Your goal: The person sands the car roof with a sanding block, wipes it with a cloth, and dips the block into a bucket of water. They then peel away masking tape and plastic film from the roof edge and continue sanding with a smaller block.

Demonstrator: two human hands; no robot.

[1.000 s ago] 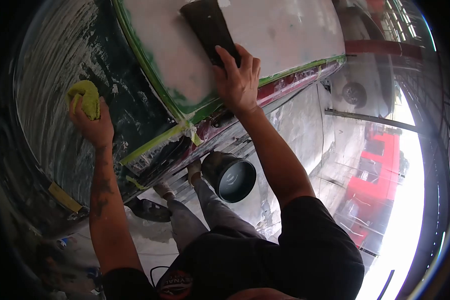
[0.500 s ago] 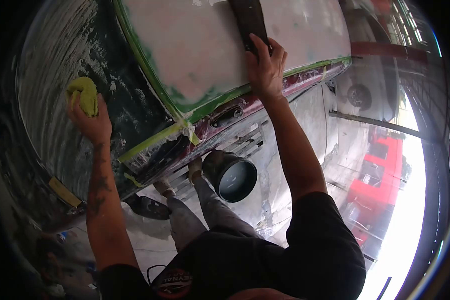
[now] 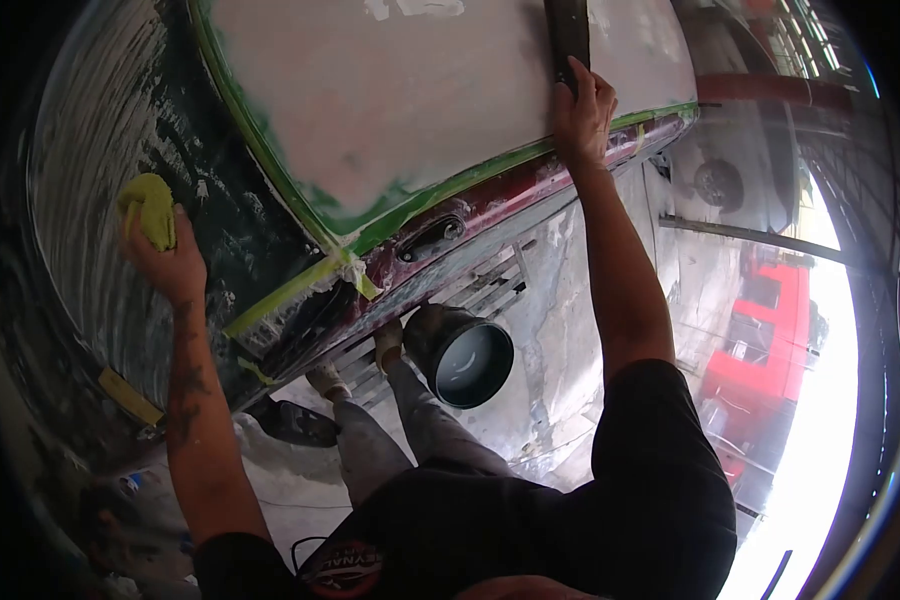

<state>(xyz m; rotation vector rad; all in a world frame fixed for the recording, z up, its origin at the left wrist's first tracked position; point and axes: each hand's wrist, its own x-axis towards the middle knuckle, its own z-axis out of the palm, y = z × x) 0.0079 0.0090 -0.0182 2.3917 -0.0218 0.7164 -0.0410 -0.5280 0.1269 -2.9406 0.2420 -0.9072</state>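
The right hand [image 3: 590,125] has moved farther right across the pale panel [image 3: 370,100], so the dark block [image 3: 570,35] now lies over its right part, at the top of the frame; the fingers and thumb clasp the block's near end. At left, the left hand [image 3: 175,262] is curled around a yellow-green cloth [image 3: 152,205] over dark glass [image 3: 205,225]. Below centre, a black bucket [image 3: 426,338] holds what seems cloudy liquid, though glare blurs it.

I observe a vehicle body workshop: masked car panel [image 3: 390,100], green tape [image 3: 410,212], water bucket [image 3: 473,364], dusty floor [image 3: 570,380].
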